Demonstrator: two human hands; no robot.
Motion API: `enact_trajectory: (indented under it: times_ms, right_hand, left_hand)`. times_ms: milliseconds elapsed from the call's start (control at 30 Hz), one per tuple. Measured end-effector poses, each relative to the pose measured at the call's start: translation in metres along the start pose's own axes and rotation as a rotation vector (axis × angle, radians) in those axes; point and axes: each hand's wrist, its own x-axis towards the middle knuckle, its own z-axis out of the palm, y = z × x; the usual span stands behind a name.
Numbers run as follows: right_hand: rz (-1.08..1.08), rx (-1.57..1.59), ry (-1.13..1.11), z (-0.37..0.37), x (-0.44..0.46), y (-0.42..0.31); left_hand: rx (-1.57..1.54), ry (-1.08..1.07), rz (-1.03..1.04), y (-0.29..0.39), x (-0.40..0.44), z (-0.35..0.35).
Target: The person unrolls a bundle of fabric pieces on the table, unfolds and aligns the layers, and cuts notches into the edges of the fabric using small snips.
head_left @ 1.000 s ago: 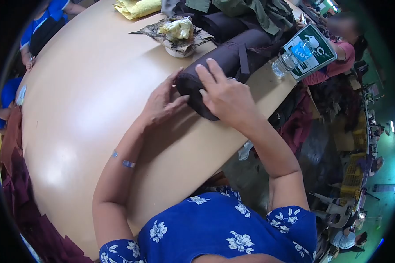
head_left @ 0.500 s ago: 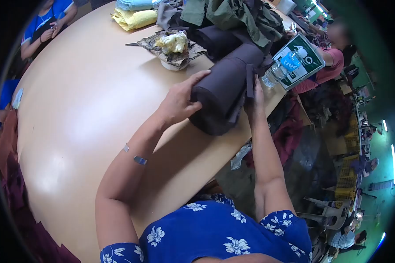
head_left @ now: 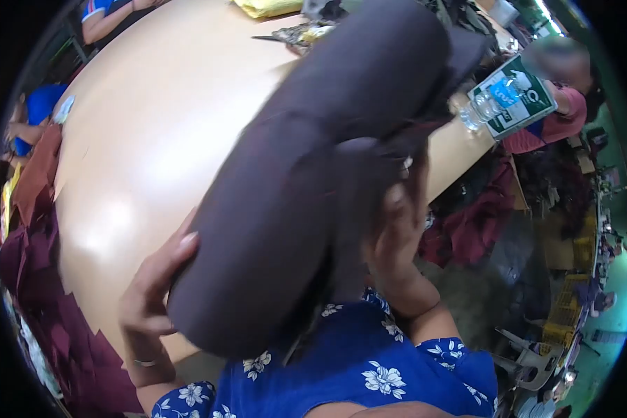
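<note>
A large dark roll of fabric point(head_left: 279, 181) is tilted across the middle of the view, raised close to my body. My left hand point(head_left: 153, 285) grips its lower left end, the thumb and fingers against the side. On the right side, beside a loose flap of the cloth, my right hand point(head_left: 400, 223) holds the roll; its fingers are blurred and partly hidden. Behind the roll's upper part, a crumpled wrapper with something yellowish point(head_left: 303, 35) is partly covered.
A clear bottle point(head_left: 484, 111) lies against a green and white box point(head_left: 526, 101) at the table's right edge. Yellow cloth point(head_left: 268, 7) is at the far edge. Maroon fabric point(head_left: 76, 334) hangs at left. A person in pink point(head_left: 571, 115) is beyond the box.
The dark roll has come up off the table and toward my body, with both hands on it. My left hand has moved down and left.
</note>
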Motion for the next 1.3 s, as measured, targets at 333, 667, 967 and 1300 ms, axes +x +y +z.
enact_trajectory:
  times_ms: [333,667,967,1300]
  right_hand:
    - [0.174,-0.643,-0.825,0.035,-0.021,0.049]
    - [0.183,-0.626,-0.599,0.013,-0.009,0.048]
    - [-0.205,-2.198,-0.188,-0.109,0.053,0.030]
    - [0.212,-1.538,-0.197,-0.135,0.060,0.029]
  left_hand:
    - [0.268,0.571,-0.455,-0.048,-0.034,-0.008]
    - [0.414,0.648,-0.331,-0.044,-0.018,0.011]
    - [0.619,0.748,-0.172,-0.047,-0.011,0.007]
    - [0.376,0.858,-0.177,-0.060,0.005,-0.006]
